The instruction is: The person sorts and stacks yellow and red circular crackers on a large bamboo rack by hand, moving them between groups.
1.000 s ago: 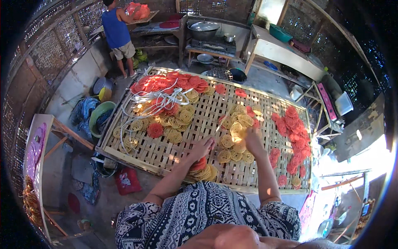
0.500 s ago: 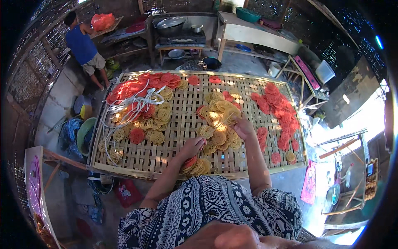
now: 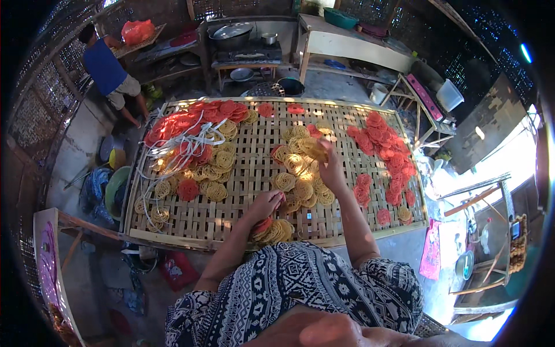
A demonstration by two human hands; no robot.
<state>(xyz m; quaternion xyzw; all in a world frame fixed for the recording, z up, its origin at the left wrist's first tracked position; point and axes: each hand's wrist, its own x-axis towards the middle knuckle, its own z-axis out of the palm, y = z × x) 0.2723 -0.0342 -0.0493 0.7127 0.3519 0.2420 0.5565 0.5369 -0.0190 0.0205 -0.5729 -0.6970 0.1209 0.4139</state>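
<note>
My right hand is raised over the middle of a woven bamboo tray, its fingers closed on yellow lacy crackers held tilted above a yellow cluster. To the left and nearer me, my left hand is closed, with a bit of a red cracker showing at its fingers. Below that hand, at the tray's near edge, sits a stack of yellow crackers with a red one beside it.
Red crackers heap on the right. White strips lie over red and yellow crackers at left. Beyond the tray stand a stove and a table. A person in a blue top bends at the far left.
My right hand has lifted and moved slightly away from me, tilting the yellow crackers upward. My left hand stays nearly in place. The person at far left has leaned over.
</note>
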